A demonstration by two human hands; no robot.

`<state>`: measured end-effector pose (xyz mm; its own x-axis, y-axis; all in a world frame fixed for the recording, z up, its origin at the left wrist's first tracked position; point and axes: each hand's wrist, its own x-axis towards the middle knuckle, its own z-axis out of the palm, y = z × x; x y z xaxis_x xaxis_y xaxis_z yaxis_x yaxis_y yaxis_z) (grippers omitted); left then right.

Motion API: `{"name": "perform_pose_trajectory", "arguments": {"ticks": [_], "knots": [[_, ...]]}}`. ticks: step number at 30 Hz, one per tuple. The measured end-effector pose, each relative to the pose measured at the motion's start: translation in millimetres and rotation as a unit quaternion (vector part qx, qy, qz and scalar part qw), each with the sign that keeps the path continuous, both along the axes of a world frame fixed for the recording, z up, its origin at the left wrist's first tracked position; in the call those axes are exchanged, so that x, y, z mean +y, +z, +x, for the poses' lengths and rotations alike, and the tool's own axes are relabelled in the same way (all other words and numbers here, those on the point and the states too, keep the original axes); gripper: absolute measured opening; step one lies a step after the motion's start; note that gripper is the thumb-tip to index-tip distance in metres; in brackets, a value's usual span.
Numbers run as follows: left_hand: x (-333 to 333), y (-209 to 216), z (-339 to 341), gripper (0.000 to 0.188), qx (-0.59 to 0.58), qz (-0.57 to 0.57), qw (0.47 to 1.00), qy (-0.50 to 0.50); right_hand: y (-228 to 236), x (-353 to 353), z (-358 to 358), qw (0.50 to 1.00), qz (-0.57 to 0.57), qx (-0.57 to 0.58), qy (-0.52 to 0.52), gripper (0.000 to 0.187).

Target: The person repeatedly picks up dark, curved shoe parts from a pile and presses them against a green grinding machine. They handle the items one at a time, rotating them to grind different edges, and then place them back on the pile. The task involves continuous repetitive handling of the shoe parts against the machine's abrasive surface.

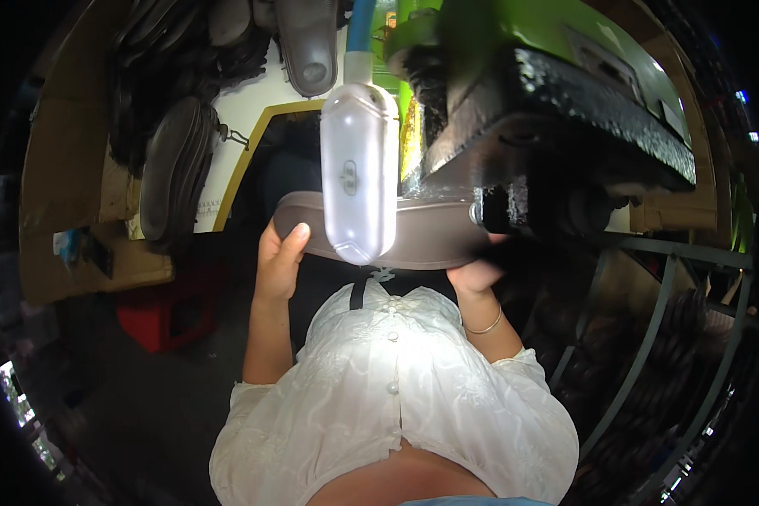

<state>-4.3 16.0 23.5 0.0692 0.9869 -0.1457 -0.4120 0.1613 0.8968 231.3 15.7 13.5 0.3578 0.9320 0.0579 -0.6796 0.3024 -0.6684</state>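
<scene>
A grey-brown shoe sole (434,234) is held level across the middle of the view, under a green and black machine head (565,110). My left hand (280,257) is closed on its left end, thumb lying on the upper face and fingers mostly hidden beneath. At the right end my right hand (476,275) grips the near edge; dark machine parts and shadow cover some of its fingers. A white oblong lamp (359,169) hangs in front and hides part of the sole. The sole's right end reaches the machine's lower metal parts, and whether they touch it I cannot tell.
Stacks of dark soles (177,173) lie on the white, yellow-edged table (238,181) at the far left. Another sole (309,51) lies behind the lamp. Cardboard (63,169) stands at the left, a red stool (156,316) below it. A metal rack (649,337) is at the right.
</scene>
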Motion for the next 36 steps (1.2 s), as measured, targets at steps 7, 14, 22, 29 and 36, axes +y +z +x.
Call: {"name": "perform_pose_trajectory", "arguments": {"ticks": [7,14,22,29,36], "knots": [[-9.6,-23.4,-12.2,0.031,0.179,-0.153,0.963,-0.132,29.6,16.7,-0.5,0.965,0.008,-0.224,0.133,0.031],[-6.8,-19.0,62.0,0.037,0.356,0.023,0.852,-0.382,51.9,39.9,15.3,0.878,0.009,-0.394,0.272,0.031],[35.7,26.4,106.0,0.014,0.188,0.126,0.967,-0.117,-4.4,16.4,38.3,0.893,-0.018,-0.235,0.383,0.054],[12.7,15.1,88.4,0.011,0.217,0.108,0.97,-0.014,-54.6,-60.5,103.8,0.848,-0.202,-0.25,0.423,0.041],[-6.6,-3.5,67.3,0.019,0.094,0.055,0.993,-0.041,-15.5,-18.3,127.5,0.977,-0.102,-0.145,0.12,0.037]]}}
